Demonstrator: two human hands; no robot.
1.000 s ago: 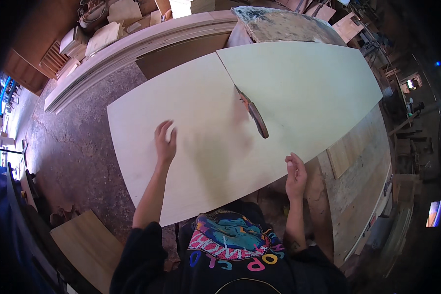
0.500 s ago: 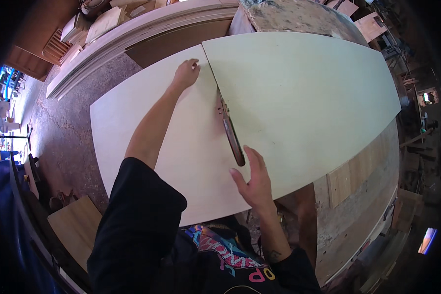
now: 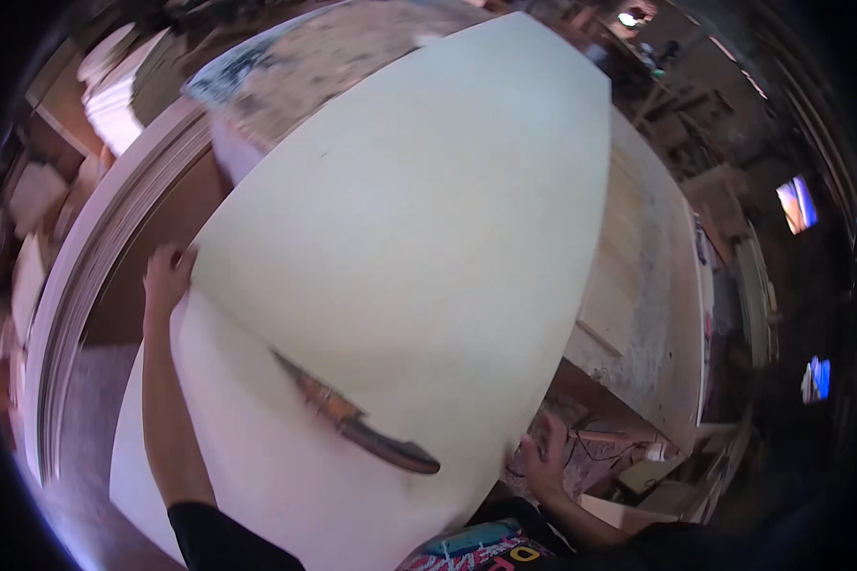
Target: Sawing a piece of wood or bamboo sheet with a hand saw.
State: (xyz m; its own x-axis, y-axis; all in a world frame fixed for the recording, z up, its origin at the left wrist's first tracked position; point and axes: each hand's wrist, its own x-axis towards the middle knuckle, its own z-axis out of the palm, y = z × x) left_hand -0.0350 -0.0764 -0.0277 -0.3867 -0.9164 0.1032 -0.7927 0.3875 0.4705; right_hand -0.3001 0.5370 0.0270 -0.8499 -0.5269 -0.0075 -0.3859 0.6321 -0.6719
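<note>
A large pale wooden board (image 3: pixel 428 219) spans the middle of the view, with a thin straight cut running inward from its far left edge. Wedged in that cut is a hand saw (image 3: pixel 357 423); its brown handle points toward me and no hand touches it. My left hand (image 3: pixel 169 279) is at the board's left edge beside the mouth of the cut, fingers curled over the rim. My right hand (image 3: pixel 546 457) is by the board's near right edge, fingers apart and somewhat blurred. Whether it touches the edge is unclear.
Under the board stands a worn workbench (image 3: pixel 657 276) with a plank (image 3: pixel 611 271) on it. A stained covered block (image 3: pixel 314 71) is at the back. Stacked sheets (image 3: pixel 76 305) curve along the left, and wood pieces crowd the right side.
My view has swung right, so the board appears turned. My left hand has gone from above the board to its edge at the cut. My right hand has moved from near the saw handle to the near right edge.
</note>
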